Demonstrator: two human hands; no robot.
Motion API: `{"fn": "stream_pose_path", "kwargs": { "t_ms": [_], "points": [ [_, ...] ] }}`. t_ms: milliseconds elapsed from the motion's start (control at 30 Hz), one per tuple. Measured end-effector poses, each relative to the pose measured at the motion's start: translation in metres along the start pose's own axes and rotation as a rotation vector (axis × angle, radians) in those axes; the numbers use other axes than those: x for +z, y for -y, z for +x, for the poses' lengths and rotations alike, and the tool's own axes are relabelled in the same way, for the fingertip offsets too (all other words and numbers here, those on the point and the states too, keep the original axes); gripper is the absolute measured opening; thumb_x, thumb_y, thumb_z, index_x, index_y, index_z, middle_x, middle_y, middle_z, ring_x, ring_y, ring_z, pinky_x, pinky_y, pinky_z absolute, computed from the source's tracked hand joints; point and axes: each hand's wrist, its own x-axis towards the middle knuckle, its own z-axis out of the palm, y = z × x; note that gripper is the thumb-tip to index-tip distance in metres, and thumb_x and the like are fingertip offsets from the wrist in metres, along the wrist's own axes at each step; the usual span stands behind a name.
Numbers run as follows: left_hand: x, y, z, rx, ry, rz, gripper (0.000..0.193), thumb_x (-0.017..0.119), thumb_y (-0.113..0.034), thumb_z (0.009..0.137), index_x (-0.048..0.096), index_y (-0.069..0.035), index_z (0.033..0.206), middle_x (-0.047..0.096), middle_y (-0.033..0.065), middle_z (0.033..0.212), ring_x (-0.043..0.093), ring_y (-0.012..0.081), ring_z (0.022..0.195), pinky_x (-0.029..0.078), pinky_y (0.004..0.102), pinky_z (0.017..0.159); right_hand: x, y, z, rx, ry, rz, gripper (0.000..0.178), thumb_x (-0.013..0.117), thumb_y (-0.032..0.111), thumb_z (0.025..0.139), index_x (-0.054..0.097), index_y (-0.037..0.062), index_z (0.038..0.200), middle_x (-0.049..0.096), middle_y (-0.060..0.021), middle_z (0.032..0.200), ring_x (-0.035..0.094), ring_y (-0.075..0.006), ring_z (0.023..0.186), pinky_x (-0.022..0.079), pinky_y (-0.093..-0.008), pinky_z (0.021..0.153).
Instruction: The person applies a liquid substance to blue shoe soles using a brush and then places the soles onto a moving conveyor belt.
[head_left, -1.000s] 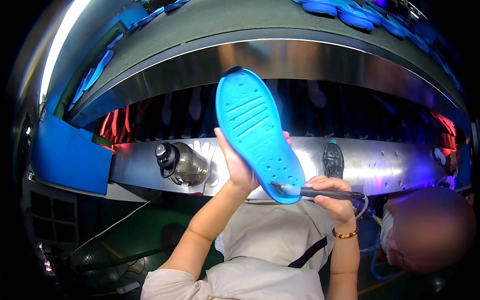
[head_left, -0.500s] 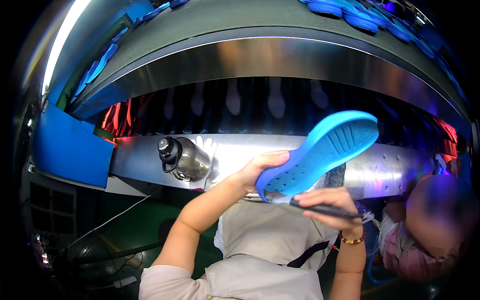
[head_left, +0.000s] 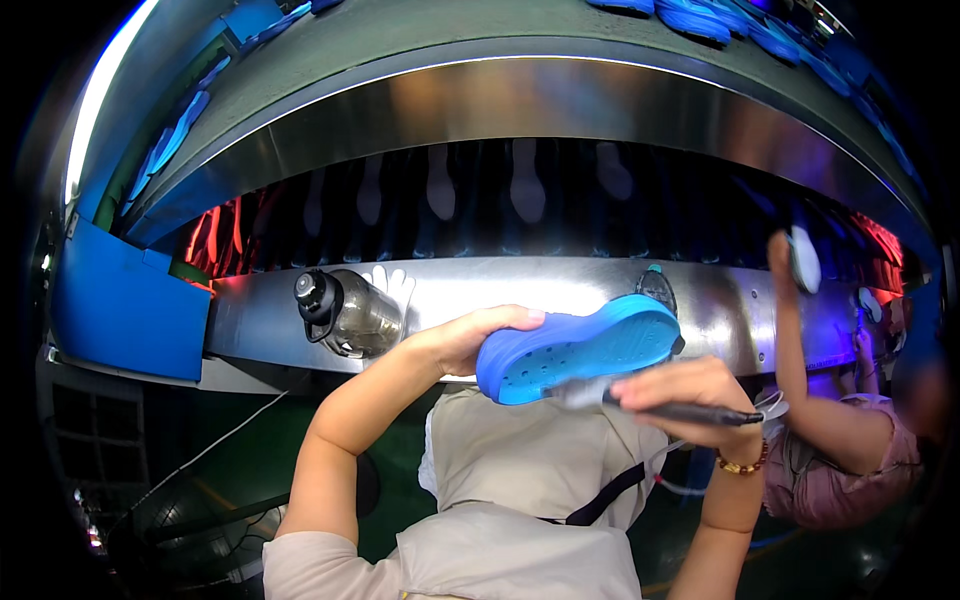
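Observation:
My left hand [head_left: 470, 340] is closed around the heel end of a blue shoe sole [head_left: 610, 350], thumb on its upper edge. The sole is held tilted above my lap, its hollow face with small holes and ridges towards me. In my right hand [head_left: 695, 390] I grip a brush [head_left: 720, 412] by its dark handle. Its pale, motion-blurred head is at the near rim of the sole; whether the bristles touch cannot be made out. A beaded bracelet [head_left: 742, 467] circles my right wrist.
On the metal ledge [head_left: 235, 315] stand a dark-lidded bottle [head_left: 365, 318], with a white glove [head_left: 398, 283] behind it, and a dark clear container [head_left: 655, 288]. A conveyor [head_left: 450, 28] carries blue soles [head_left: 690, 20]. At right, a co-worker's arm [head_left: 790, 350] holds a white sole [head_left: 805, 262].
The sole's toe end has swung down and towards me, uncovering the container behind it. My right hand and brush have shifted right. A co-worker's raised arm with a white sole has come into view.

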Motion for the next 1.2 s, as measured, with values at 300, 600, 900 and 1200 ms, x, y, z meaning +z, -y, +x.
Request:
{"fn": "stream_pose_path", "kwargs": {
  "t_ms": [300, 600, 900, 1200],
  "points": [
    [-0.005, -0.009, -0.011, 0.193, -0.078, 0.027, 0.058, 0.050, -0.035, 0.080, 0.045, 0.007, 0.119, 0.053, 0.0197, 0.115, 0.052, 0.0260, 0.104, 0.039, 0.0334, 0.092, 0.001, -0.019, -0.010, 0.124, -0.258, 0.062, 0.021, 0.067, -0.002, 0.068, 0.065, 0.0015, 0.089, 0.064, -0.0146, 0.095, 0.062, -0.0226, 0.089, 0.050, -0.0295, 0.079],
    [-0.043, 0.013, 0.024, 0.608, 0.077, -0.400, 0.075, 0.039, -0.061, 0.079, 0.037, -0.004, 0.128, 0.044, 0.0117, 0.127, 0.045, 0.0282, 0.114, 0.034, 0.0440, 0.097, 0.018, -0.010, -0.005, -0.050, -0.330, 0.089, 0.023, 0.066, -0.005, 0.064, 0.064, -0.0025, 0.086, 0.065, -0.0159, 0.087, 0.060, -0.0232, 0.089, 0.047, -0.0297, 0.078],
    [-0.022, 0.047, 0.075, 0.550, -0.033, -0.452, 0.087, 0.013, -0.073, 0.077, 0.033, -0.008, 0.129, 0.048, 0.0183, 0.118, 0.047, 0.0320, 0.110, 0.038, 0.0467, 0.093, 0.048, -0.046, 0.028, 0.095, -0.546, -0.061, 0.016, 0.064, -0.002, 0.068, 0.062, -0.0021, 0.085, 0.064, -0.0123, 0.084, 0.062, -0.0183, 0.077, 0.048, -0.0265, 0.070],
    [-0.008, 0.037, 0.055, 0.688, -0.025, -0.488, 0.087, 0.014, -0.073, 0.076, 0.039, -0.004, 0.123, 0.051, 0.0160, 0.112, 0.050, 0.0284, 0.104, 0.043, 0.0435, 0.088, 0.028, -0.009, 0.013, -0.081, -0.248, -0.112, 0.020, 0.067, 0.003, 0.063, 0.064, 0.0024, 0.082, 0.065, -0.0106, 0.081, 0.063, -0.0231, 0.077, 0.049, -0.0305, 0.071]
  ]
}}
